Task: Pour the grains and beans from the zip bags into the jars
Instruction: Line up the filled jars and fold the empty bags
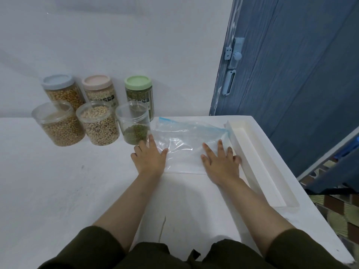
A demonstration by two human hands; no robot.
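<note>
Bag [186, 138] (empty) — under flat fingers [220, 146]

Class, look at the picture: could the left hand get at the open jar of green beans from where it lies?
Probably yes. The left hand lies flat at the zip bag's edge, right beside the open jar of green beans, with only bare table between them and nothing blocking the way.

White table [58, 191] against pale wall [116, 35]; blue door [291, 74] at right.
</note>
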